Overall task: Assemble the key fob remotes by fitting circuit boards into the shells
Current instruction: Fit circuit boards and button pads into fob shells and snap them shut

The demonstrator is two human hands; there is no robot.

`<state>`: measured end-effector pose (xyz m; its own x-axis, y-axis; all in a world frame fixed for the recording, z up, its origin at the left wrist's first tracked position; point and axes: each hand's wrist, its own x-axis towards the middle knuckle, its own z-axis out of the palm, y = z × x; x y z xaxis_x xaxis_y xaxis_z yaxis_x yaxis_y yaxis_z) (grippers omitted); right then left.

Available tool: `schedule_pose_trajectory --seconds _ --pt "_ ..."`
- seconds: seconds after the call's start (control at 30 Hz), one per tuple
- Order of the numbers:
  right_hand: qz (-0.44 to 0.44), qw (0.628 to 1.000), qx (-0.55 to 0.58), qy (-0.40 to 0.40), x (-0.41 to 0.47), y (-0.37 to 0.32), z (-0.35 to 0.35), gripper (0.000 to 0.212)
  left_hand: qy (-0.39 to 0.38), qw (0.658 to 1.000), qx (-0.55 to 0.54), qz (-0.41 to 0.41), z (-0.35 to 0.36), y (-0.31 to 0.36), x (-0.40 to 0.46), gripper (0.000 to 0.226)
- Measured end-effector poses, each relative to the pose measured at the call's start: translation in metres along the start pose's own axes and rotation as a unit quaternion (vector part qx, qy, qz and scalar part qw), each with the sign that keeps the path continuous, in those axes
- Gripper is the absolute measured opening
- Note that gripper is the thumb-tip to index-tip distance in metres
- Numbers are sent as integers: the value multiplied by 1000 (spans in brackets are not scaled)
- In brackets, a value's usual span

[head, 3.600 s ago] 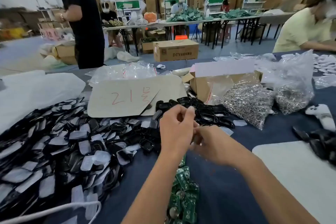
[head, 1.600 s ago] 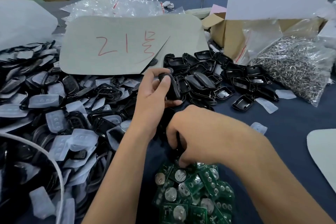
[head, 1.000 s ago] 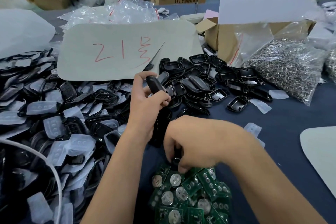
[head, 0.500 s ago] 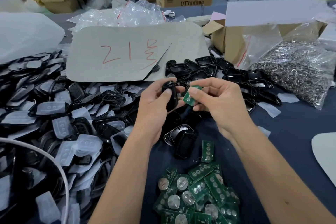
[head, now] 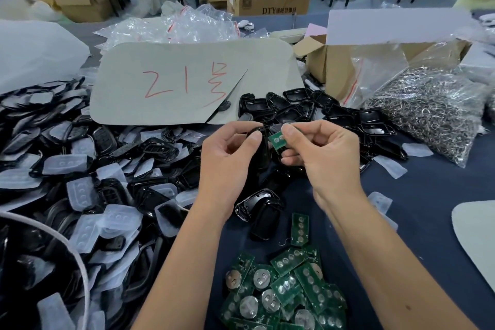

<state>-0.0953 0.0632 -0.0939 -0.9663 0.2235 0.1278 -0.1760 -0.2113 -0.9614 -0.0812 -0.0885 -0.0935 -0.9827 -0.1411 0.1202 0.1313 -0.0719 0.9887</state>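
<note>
My left hand (head: pixel 227 158) grips a black key fob shell (head: pixel 261 147) above the table's middle, thumb pressed on its upper end. Right beside it, my right hand (head: pixel 321 155) pinches a small green circuit board (head: pixel 277 140) between thumb and forefinger, its edge almost touching the shell. A heap of green circuit boards (head: pixel 284 289) with round battery clips lies near the front edge. One board (head: pixel 299 229) lies apart, beside two loose black shells (head: pixel 258 209).
Black shells and clear rubber button pads (head: pixel 80 182) are piled at the left. More black shells (head: pixel 316 110) lie behind my hands. A grey card (head: pixel 187 83) with red writing, a bag of metal rings (head: pixel 428 112) and a cardboard box (head: pixel 337 67) stand further back.
My right hand picked a circuit board from the green heap and lifted it up to the shell in my left hand. Both hands now meet higher, over the black shells.
</note>
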Motion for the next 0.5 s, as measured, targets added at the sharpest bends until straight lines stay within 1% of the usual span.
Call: schedule_pose_trajectory --seconds 0.1,0.2,0.27,0.4,0.5 --pt "-19 999 -22 25 0 1 -2 22 21 999 29 2 0 0 -1 9" --pt "-48 997 -41 53 2 2 -5 23 35 999 -7 -16 1 0 0 16" --pt "-65 995 -42 55 4 2 -6 20 41 998 -34 -24 2 0 0 23" --pt "-76 995 -57 16 2 1 -3 10 42 997 -48 -43 4 -3 0 20" --pt "-98 988 -116 -23 -2 2 -2 8 36 997 -45 -47 4 -4 1 21"
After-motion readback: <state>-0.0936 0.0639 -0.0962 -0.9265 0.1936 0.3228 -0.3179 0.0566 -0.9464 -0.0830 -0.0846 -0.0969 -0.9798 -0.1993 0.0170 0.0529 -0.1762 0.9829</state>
